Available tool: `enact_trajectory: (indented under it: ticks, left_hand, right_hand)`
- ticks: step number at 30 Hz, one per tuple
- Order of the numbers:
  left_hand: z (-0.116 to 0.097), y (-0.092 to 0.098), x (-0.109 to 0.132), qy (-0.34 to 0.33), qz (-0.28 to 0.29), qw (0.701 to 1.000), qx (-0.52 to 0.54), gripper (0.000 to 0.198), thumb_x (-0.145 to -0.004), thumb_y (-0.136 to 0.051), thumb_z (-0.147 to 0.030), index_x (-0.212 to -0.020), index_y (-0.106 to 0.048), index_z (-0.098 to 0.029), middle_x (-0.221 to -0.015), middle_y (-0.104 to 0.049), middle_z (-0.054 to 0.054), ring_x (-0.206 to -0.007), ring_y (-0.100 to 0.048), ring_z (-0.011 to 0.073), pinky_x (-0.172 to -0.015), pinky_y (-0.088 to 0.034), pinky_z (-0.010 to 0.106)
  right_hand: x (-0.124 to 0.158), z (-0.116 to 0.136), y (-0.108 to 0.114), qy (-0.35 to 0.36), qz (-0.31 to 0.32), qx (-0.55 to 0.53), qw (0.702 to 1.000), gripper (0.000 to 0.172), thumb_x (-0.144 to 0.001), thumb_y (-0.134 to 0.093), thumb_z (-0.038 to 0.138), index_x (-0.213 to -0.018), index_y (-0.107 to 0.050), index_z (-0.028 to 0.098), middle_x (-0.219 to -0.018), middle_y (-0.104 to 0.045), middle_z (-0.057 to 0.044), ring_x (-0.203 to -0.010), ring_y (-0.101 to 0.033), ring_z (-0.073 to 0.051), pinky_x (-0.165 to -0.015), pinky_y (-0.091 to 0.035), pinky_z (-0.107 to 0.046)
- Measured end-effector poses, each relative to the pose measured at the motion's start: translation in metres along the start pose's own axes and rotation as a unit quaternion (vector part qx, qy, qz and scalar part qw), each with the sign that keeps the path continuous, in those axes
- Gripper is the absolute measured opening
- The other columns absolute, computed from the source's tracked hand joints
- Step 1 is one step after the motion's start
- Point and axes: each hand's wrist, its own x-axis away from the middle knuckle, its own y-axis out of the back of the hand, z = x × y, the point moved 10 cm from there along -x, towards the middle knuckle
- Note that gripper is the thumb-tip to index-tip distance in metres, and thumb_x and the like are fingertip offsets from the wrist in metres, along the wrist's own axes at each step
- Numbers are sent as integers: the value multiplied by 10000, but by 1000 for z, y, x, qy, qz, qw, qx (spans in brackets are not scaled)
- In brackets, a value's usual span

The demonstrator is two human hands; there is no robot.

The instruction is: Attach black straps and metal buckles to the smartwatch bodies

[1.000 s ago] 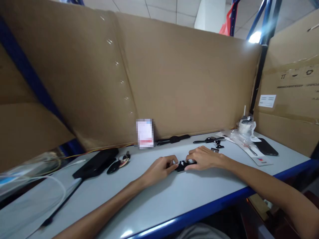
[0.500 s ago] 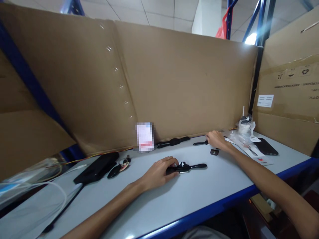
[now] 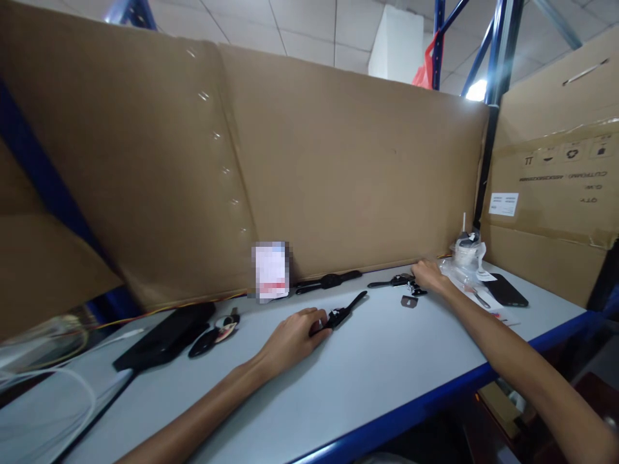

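Observation:
My left hand (image 3: 293, 336) lies on the grey table (image 3: 367, 380), its fingers closed on one end of a black watch (image 3: 344, 310) that points away to the right. My right hand (image 3: 429, 276) reaches to the back of the table, fingers curled at a small black part (image 3: 414, 289) beside a second black watch (image 3: 394, 281). A third black watch (image 3: 329, 281) rests by the cardboard wall. A small dark square piece (image 3: 409, 301) sits just in front of my right hand.
A tall cardboard wall (image 3: 338, 167) closes the back. At the left are a black flat case (image 3: 164, 335), a car key (image 3: 213, 334) and white cables (image 3: 58, 380). At the right are plastic bags with a white spool (image 3: 467, 252) and a dark phone (image 3: 505, 290).
My right hand left the watch in front of me and reached to the back right. My left hand turned its watch so the strap points away.

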Motion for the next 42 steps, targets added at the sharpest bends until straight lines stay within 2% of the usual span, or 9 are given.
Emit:
enact_trajectory:
  ticks: [5,10,16,24,29,32,36,42]
  left_hand:
    - [-1,-2,0,-12,4,1000,3,108,-891,-510,-286,-850,-573,-210,-857,-649,38,-756,-577,204,-650,-350,288]
    - [-1,-3,0,-15,2,1000,0,106,-898,-501,-290,-854,-560,-213,-886,-650,41,-758,-578,200,-652,-352,291]
    - [-3,-1,0,-20,-6,1000,12,106,-895,-507,-293,-860,-565,-211,-907,-658,50,-788,-588,211,-667,-362,299]
    - [-4,-2,-1,-22,0,1000,6,130,-901,-498,-310,-884,-574,-206,-891,-647,45,-734,-570,194,-634,-338,288]
    - [-4,-2,-1,-19,3,1000,8,126,-899,-493,-304,-863,-565,-207,-895,-651,46,-747,-572,198,-641,-340,294]
    - [-4,-2,0,-17,4,1000,8,134,-893,-491,-313,-862,-567,-208,-907,-658,47,-754,-579,200,-643,-347,298]
    - [-5,0,0,-18,0,1000,3,134,-889,-480,-310,-874,-565,-208,-903,-659,53,-751,-578,206,-650,-363,302]
    - [-5,-2,1,-25,9,1000,-13,102,-852,-499,-253,-889,-584,-211,-879,-651,49,-753,-586,211,-659,-370,295]
  right_hand:
    - [-8,-11,-6,3,-9,-15,1000,308,-901,-526,162,-1134,-726,135,-1171,-701,-195,-1085,-657,-261,-804,-443,-272]
    - [-11,6,-9,34,-25,-33,999,364,-976,-418,200,-1215,-692,205,-1204,-697,-139,-1109,-640,-225,-810,-413,-246]
    - [-9,25,-6,83,-7,-32,996,495,-866,-467,57,-1283,-648,253,-1272,-666,-113,-1093,-643,-210,-755,-396,-229]
    - [9,51,2,166,45,-13,985,364,-768,-557,71,-1058,-724,214,-1043,-739,-87,-938,-671,-200,-631,-351,-225]
    - [28,68,9,208,44,-21,977,271,-833,-587,197,-1059,-735,224,-1041,-743,-84,-916,-675,-198,-624,-358,-232]
    - [26,66,14,187,13,-7,982,244,-896,-559,259,-1043,-749,211,-1031,-745,-116,-952,-681,-228,-689,-395,-250]
    - [12,42,17,96,-28,-1,995,312,-970,-492,316,-1162,-723,233,-1162,-717,-143,-1086,-659,-252,-815,-427,-278]
    - [0,2,9,-9,-18,14,1000,335,-931,-470,132,-1144,-728,115,-1159,-697,-231,-1103,-661,-300,-854,-461,-327]
